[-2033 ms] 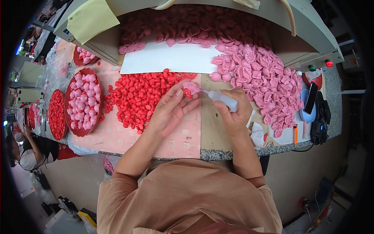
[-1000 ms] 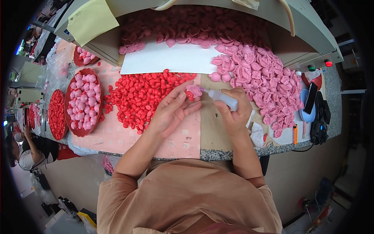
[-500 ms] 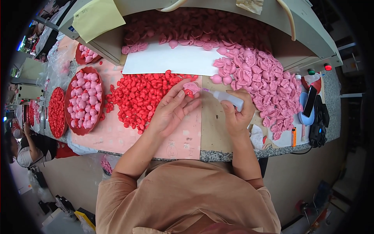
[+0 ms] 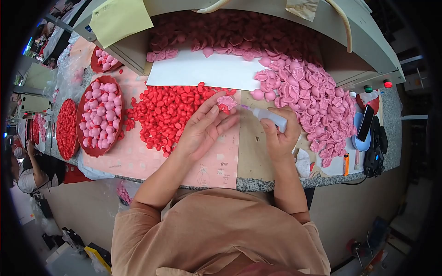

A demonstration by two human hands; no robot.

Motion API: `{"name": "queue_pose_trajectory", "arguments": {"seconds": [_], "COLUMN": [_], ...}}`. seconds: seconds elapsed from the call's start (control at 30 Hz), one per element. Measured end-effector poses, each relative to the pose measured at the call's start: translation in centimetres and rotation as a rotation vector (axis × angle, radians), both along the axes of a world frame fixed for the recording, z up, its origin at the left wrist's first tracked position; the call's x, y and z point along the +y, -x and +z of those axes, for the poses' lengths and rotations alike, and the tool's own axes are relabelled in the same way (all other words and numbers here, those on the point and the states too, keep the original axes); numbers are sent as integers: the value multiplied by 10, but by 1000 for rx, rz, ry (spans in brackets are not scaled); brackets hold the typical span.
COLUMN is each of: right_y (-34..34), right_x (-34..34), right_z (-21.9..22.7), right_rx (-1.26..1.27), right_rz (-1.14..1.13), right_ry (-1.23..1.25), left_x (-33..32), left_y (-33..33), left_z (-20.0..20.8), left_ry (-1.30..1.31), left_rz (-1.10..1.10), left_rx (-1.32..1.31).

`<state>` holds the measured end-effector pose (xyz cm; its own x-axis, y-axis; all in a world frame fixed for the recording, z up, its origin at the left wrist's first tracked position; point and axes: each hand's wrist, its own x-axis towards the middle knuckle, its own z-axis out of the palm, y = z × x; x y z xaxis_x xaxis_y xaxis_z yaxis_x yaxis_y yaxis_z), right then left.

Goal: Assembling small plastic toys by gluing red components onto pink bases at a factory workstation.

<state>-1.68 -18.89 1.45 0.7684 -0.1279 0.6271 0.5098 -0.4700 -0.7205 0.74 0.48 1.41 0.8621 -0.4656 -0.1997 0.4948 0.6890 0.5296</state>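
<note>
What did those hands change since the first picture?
Only a little: the right hand has drawn the squeeze bottle slightly to the right, back from the pink piece. The whole view shifted a bit too. Nothing was let go or newly picked up. The left hand still holds the pink piece with its red part.

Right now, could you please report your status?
Left hand holding pink-and-red piece. Right hand gripping squeeze bottle, nozzle toward piece. Red pieces heaped beside left hand.
</note>
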Motion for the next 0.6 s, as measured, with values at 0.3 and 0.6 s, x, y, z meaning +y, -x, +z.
{"name": "queue_pose_trajectory", "arguments": {"seconds": [0.3,0.6], "right_y": [4,11], "right_x": [-2,-19], "right_z": [-1,3], "right_rx": [59,448], "right_rz": [-25,118], "right_ry": [-60,-596], "left_x": [-2,8], "left_y": [0,-6], "left_z": [0,7], "left_ry": [15,30], "left_rz": [-12,113], "left_rx": [8,-27]}}
